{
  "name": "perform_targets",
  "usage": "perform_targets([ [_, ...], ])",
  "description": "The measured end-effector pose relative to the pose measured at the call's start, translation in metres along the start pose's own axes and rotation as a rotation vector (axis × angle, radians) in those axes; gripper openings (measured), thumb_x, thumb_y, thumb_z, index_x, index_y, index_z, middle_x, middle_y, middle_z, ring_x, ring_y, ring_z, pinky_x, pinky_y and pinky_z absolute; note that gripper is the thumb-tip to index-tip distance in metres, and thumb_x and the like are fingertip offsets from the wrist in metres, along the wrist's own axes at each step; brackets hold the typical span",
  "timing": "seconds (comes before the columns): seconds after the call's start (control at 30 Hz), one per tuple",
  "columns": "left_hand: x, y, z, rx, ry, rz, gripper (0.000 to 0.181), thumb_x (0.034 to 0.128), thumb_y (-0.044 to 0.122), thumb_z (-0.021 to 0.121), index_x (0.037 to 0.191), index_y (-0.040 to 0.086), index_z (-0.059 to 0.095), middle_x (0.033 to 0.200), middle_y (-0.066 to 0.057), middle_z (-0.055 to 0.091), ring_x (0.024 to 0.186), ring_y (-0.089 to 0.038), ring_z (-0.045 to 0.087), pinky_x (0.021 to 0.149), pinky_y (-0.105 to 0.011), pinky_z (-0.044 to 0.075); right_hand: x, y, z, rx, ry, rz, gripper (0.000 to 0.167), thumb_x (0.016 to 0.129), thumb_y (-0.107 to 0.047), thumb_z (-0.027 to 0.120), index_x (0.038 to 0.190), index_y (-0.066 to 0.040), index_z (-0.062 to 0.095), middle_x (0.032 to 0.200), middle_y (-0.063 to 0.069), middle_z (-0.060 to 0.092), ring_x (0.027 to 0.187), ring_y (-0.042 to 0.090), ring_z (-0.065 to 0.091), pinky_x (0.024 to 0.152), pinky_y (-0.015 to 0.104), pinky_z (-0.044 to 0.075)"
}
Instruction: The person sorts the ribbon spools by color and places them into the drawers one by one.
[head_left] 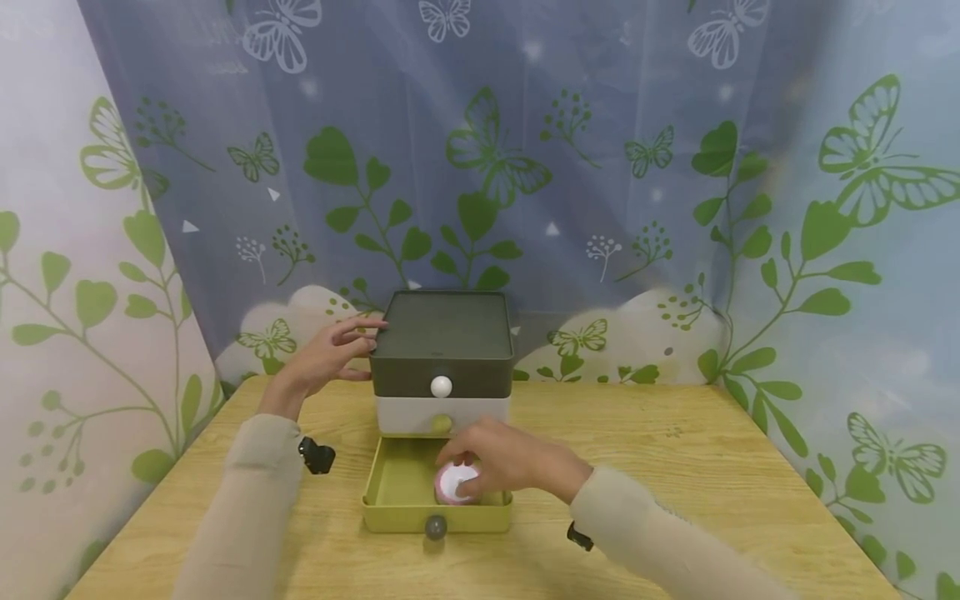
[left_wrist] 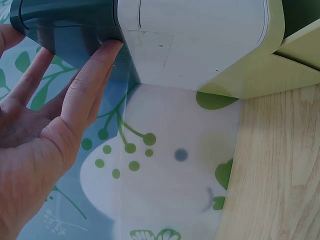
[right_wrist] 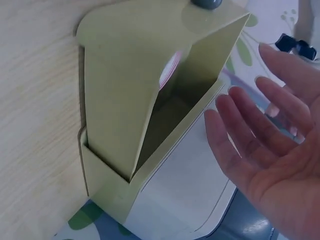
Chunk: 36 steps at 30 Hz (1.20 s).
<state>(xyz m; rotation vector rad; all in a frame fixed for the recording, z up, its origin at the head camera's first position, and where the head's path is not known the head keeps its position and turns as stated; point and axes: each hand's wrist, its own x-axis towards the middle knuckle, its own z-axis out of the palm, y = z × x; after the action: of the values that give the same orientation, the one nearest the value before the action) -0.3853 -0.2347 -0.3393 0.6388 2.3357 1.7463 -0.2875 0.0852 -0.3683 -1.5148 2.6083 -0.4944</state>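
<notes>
A stacked box with drawers stands on the table: dark top tier (head_left: pixel 442 375), white middle tier (head_left: pixel 405 414) and a yellow-green bottom drawer (head_left: pixel 393 518) pulled out. Inside that drawer is a round white thing with a pink rim (head_left: pixel 444 493), also partly seen in the right wrist view as a pink and white edge (right_wrist: pixel 170 70). My right hand (head_left: pixel 506 457) hovers over the drawer; its fingers are spread and loosely bent in the right wrist view, with nothing between them. My left hand (head_left: pixel 326 360) touches the dark tier's left side with extended fingertips (left_wrist: pixel 111 47).
A white knob (head_left: pixel 441 386), a yellow-green knob (head_left: pixel 442 424) and a grey knob (head_left: pixel 435 527) mark the tiers' fronts. Behind the wooden table (head_left: pixel 637 500) hangs a butterfly-patterned curtain (head_left: pixel 585 192). Dark devices sit at both wrists.
</notes>
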Motion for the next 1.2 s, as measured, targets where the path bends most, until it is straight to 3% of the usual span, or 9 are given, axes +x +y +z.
perform_targets([
  [0.2, 0.000, 0.001, 0.000, 0.005, 0.005, 0.000, 0.055, 0.1094, 0.024, 0.052, 0.159, 0.005, 0.036, 0.163, -0.027, 0.028, 0.144, -0.048, 0.036, 0.102, -0.056, 0.057, -0.010, -0.011, 0.012, -0.001, 0.025, 0.019, 0.028, 0.090, -0.014, 0.081, 0.117, -0.011, 0.077, 0.100, 0.004, 0.078, 0.088, 0.011, 0.070, 0.076, 0.009, 0.052],
  [0.33, -0.001, 0.001, 0.000, 0.004, 0.008, 0.002, 0.056, 0.1094, 0.024, 0.052, 0.159, 0.004, 0.036, 0.164, -0.027, 0.027, 0.144, -0.048, 0.036, 0.104, -0.061, 0.054, -0.016, -0.018, 0.021, 0.020, 0.023, 0.046, 0.026, 0.089, -0.009, 0.080, 0.115, -0.013, 0.076, 0.098, 0.003, 0.078, 0.080, 0.002, 0.067, 0.072, 0.007, 0.051],
  [0.6, 0.000, 0.002, 0.001, 0.003, 0.007, -0.004, 0.056, 0.1096, 0.024, 0.052, 0.159, 0.004, 0.035, 0.163, -0.029, 0.027, 0.145, -0.049, 0.034, 0.105, -0.062, 0.053, -0.023, -0.027, 0.036, -0.049, 0.040, 0.095, 0.025, 0.086, -0.013, 0.084, 0.110, -0.013, 0.077, 0.087, 0.000, 0.078, 0.069, -0.006, 0.061, 0.067, 0.004, 0.046],
  [0.73, 0.001, 0.001, 0.001, 0.004, 0.008, -0.002, 0.056, 0.1096, 0.024, 0.052, 0.159, 0.004, 0.035, 0.161, -0.029, 0.028, 0.144, -0.048, 0.035, 0.106, -0.064, 0.052, -0.025, -0.027, 0.044, -0.034, 0.053, 0.114, 0.028, 0.085, -0.011, 0.084, 0.112, -0.013, 0.078, 0.090, 0.000, 0.078, 0.072, -0.005, 0.064, 0.069, 0.003, 0.047],
  [0.87, 0.001, 0.000, 0.000, 0.010, 0.008, 0.000, 0.055, 0.1095, 0.024, 0.052, 0.159, 0.005, 0.036, 0.159, -0.029, 0.031, 0.142, -0.047, 0.037, 0.105, -0.064, 0.052, -0.024, -0.029, 0.053, -0.075, 0.091, 0.084, 0.025, 0.084, -0.009, 0.083, 0.108, -0.013, 0.079, 0.091, 0.000, 0.075, 0.077, 0.001, 0.065, 0.069, 0.003, 0.045],
  [1.0, 0.001, 0.000, -0.001, 0.016, 0.007, 0.002, 0.055, 0.1095, 0.024, 0.052, 0.159, 0.005, 0.036, 0.160, -0.029, 0.030, 0.143, -0.048, 0.037, 0.103, -0.060, 0.055, -0.022, -0.033, 0.062, -0.167, 0.112, 0.048, 0.025, 0.082, -0.008, 0.083, 0.105, -0.015, 0.079, 0.090, -0.003, 0.072, 0.072, -0.002, 0.053, 0.069, 0.006, 0.044],
  [1.2, 0.000, 0.000, 0.000, 0.015, -0.003, 0.003, 0.055, 0.1096, 0.024, 0.052, 0.159, 0.005, 0.036, 0.163, -0.028, 0.028, 0.145, -0.048, 0.035, 0.106, -0.063, 0.053, -0.020, -0.038, 0.075, -0.176, 0.128, 0.067, 0.026, 0.079, -0.011, 0.084, 0.103, -0.018, 0.076, 0.086, -0.008, 0.076, 0.060, -0.007, 0.044, 0.065, 0.007, 0.047],
])
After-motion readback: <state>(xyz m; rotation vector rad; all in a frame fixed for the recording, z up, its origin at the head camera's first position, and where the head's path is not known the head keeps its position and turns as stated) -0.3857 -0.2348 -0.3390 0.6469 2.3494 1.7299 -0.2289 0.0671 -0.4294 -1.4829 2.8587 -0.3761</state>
